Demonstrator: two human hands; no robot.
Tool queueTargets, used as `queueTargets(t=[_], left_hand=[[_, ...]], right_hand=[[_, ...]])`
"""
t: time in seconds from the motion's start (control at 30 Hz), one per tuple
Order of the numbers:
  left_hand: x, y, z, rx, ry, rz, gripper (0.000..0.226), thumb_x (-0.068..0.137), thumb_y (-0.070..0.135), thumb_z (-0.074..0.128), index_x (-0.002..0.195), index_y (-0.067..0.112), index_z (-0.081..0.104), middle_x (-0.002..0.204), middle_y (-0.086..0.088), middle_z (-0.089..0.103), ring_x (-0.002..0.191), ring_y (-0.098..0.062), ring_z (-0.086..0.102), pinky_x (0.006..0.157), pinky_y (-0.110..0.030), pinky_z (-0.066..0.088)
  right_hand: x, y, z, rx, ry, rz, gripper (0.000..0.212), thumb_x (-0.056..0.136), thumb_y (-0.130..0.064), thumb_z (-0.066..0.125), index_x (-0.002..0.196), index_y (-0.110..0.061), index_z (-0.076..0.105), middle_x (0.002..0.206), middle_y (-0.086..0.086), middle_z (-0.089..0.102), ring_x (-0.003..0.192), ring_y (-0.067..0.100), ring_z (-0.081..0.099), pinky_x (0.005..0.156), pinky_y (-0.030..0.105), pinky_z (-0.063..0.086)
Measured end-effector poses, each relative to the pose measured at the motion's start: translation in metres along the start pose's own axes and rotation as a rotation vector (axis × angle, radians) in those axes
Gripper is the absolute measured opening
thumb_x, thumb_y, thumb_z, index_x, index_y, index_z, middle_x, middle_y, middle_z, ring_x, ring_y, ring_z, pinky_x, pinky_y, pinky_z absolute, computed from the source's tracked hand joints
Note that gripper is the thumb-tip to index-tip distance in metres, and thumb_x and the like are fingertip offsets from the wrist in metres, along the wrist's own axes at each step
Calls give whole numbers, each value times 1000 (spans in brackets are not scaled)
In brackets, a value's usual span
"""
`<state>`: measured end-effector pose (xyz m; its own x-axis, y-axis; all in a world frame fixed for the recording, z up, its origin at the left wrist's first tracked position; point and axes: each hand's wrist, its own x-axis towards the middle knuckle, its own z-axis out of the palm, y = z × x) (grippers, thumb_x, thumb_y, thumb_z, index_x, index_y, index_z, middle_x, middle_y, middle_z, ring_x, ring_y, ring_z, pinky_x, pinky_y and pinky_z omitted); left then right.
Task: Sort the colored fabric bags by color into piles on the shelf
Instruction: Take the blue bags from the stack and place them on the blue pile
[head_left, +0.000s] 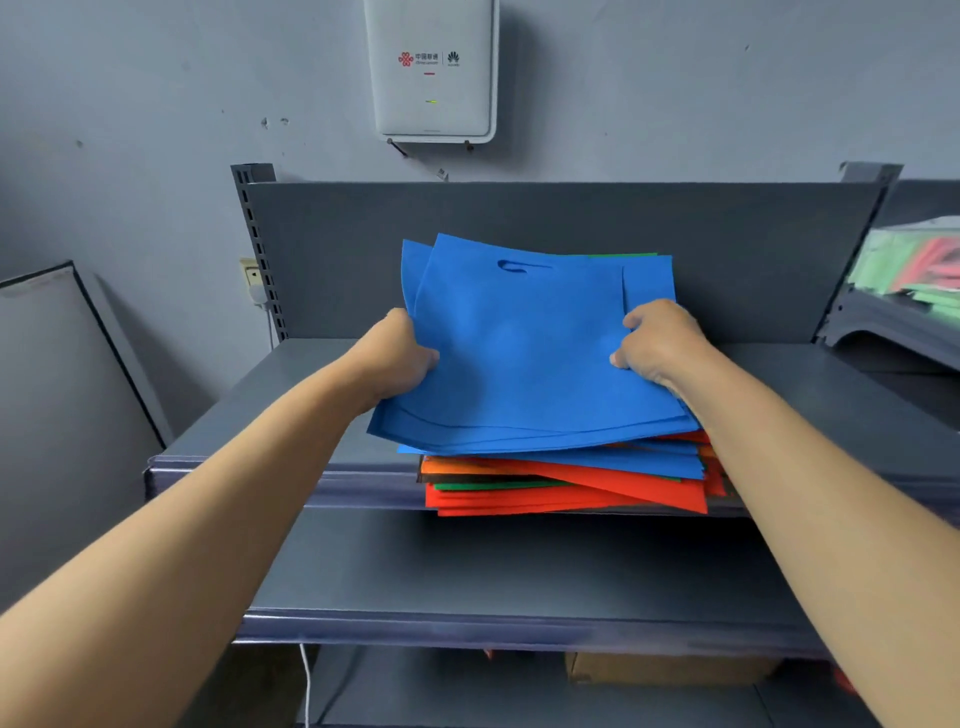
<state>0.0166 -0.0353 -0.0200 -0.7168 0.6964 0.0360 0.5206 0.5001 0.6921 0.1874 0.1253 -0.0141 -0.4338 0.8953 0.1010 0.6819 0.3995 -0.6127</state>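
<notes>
On the upper shelf (270, 395), a batch of blue bags (524, 353) is lifted off the mixed stack (561, 483) — left hand (400, 358) and right hand (660, 343) each clamp an opposite edge, likely to keep the limp sheets together. Orange, red and green bags lie beneath; bare shelf either side offers room for piles — nothing blocks it.

grey shelf (291, 395), mixed bag stack (561, 488) on it

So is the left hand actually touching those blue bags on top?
Touching. The head view shows the left hand gripping the left edge of the blue bags, its thumb lying on top.
</notes>
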Motion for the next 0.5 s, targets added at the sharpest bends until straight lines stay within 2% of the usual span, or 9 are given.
queueTargets(t=[0.07,0.13,0.17,0.23,0.3,0.43,0.5], left_hand=[[0,11,11,103,-70,33,19,93,18,55,107,8,46,98,-3,48,88,-22,46,68,-29,37],[-2,20,18,219,-108,38,20,92,21,58,98,6,47,96,-8,49,83,-23,45,59,-27,34],[-1,22,20,253,-116,32,21,91,22,59,97,4,48,95,-9,49,81,-23,44,55,-26,32],[0,25,22,262,-117,22,25,89,24,61,100,3,51,95,-10,50,81,-23,45,53,-25,30],[0,26,22,248,-120,14,33,88,25,63,108,1,53,96,-10,51,83,-23,47,55,-25,33],[2,25,24,190,-104,22,33,88,23,64,111,3,51,105,-9,53,95,-25,51,76,-32,43],[1,26,23,151,-104,39,22,90,18,61,105,10,48,100,-4,50,92,-22,49,76,-31,41]], right_hand=[[0,12,-3,10,1,37,37,86,-4,64,119,7,54,123,19,57,103,30,60,83,38,52],[1,21,-5,-3,-40,66,20,84,-12,68,93,0,56,100,15,59,78,22,54,65,28,44],[3,23,-5,0,-49,80,23,84,-16,70,87,-2,52,94,12,55,76,21,52,64,27,43],[5,26,-8,-31,-59,94,31,83,-22,71,97,-3,52,97,11,55,90,26,57,82,33,49],[7,27,-9,-85,-85,132,46,82,-31,71,111,-2,50,112,12,56,107,31,55,99,42,43],[13,33,-9,-118,-141,198,69,76,-50,71,124,-5,47,125,10,52,114,32,51,100,42,42],[15,39,-10,-105,-131,221,79,71,-56,72,127,-7,47,129,11,51,115,32,51,97,44,45]])
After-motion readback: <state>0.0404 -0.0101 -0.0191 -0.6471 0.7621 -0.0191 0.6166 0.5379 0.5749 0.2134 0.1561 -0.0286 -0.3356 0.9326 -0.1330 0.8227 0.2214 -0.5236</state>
